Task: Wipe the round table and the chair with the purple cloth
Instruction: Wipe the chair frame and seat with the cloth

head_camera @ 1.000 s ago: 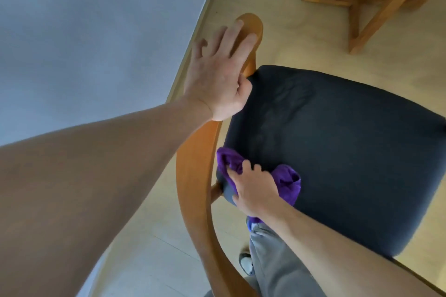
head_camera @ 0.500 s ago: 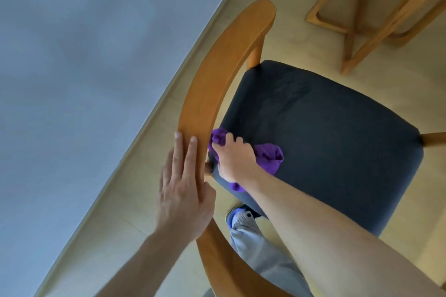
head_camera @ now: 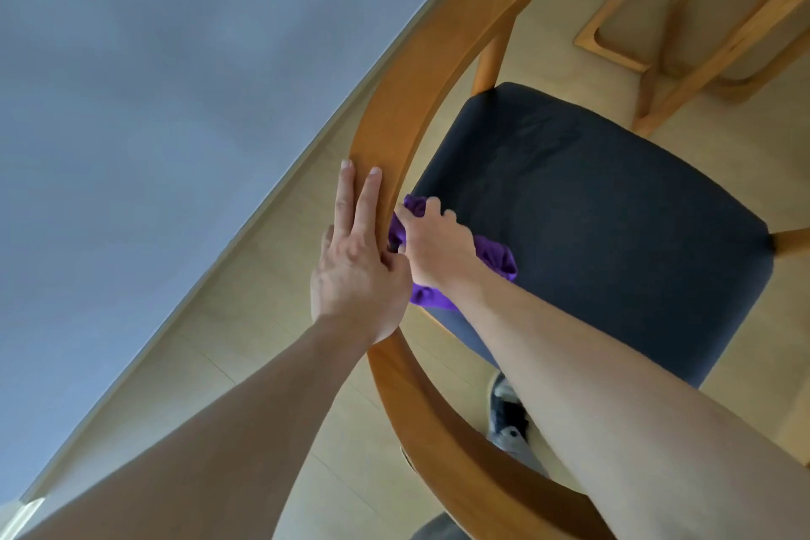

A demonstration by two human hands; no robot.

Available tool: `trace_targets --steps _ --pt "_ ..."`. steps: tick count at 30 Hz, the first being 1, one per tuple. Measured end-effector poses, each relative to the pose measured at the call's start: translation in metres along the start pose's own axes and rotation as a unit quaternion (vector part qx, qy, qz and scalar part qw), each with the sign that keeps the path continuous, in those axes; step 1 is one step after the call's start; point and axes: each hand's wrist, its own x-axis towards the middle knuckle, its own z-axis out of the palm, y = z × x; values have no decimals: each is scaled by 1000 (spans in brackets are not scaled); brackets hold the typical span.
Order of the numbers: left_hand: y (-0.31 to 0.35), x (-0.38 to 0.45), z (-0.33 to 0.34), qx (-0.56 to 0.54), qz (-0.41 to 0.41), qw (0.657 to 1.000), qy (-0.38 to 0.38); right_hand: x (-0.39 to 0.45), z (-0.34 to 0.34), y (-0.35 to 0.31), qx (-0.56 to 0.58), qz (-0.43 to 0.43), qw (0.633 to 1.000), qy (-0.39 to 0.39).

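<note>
A wooden chair with a curved orange-brown backrest [head_camera: 438, 70] and a dark grey seat cushion [head_camera: 613, 224] fills the middle of the view. My left hand [head_camera: 357, 263] rests on the backrest rail with its fingers straight along the wood. My right hand [head_camera: 434, 246] grips the bunched purple cloth [head_camera: 495, 259] at the seat's rear corner, just inside the backrest. Most of the cloth is hidden under that hand. The round table's pale wooden legs and base [head_camera: 683, 39] stand at the top right; its top is almost wholly out of frame.
A grey-blue wall [head_camera: 175, 101] runs diagonally along the left, meeting the pale wood floor [head_camera: 271, 355] at a skirting board. My shoe and grey trouser leg [head_camera: 508, 412] show beneath the backrest, between my arms.
My left hand slid back along the backrest from its far tip to the middle. My right hand with the cloth stayed at the seat's rear corner. The view shifted a little.
</note>
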Motion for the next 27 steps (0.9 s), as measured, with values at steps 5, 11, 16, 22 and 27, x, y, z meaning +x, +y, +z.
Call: trace_targets --steps 5,11,16,22,27 --pt "-3 0 3 -4 3 1000 8 -18 31 -14 -70 -19 995 -65" --pt "-2 0 0 -3 -12 1000 -12 -28 -11 23 -148 -149 962 -175" --pt "3 -1 -2 11 -16 999 -29 35 -53 39 -52 -24 998 -36" --pt "-2 0 1 28 0 999 -22 60 -7 0 -68 22 995 -64" --pt "1 0 -1 44 -3 999 -23 18 3 -7 -118 -125 978 -117"
